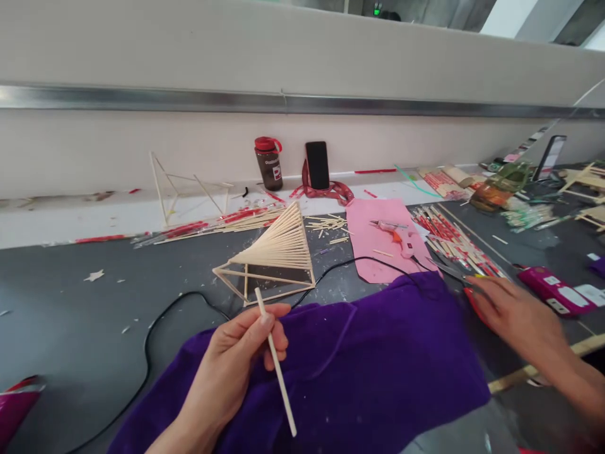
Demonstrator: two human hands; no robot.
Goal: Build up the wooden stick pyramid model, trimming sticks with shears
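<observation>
Head view: the left hand (pixel 248 343) is closed on one wooden stick (pixel 282 381), above the purple cloth (pixel 373 372). Right of it, the right hand (pixel 522 309) partly hides one red-handled tool (pixel 476 308); whether it grips, I cannot tell. Behind the cloth are one stick-covered frame (pixel 287 243), one glue gun (pixel 401 238) and uncountable wrapped sticks (pixel 456 243). Left of it, one packet (pixel 17 407) is cut off.

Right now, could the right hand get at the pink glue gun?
Probably yes: the pink glue gun lies uncovered on the pink sheet, with nothing tall between it and the right hand. That hand is at the red-handled tool and might need to leave it first.
</observation>
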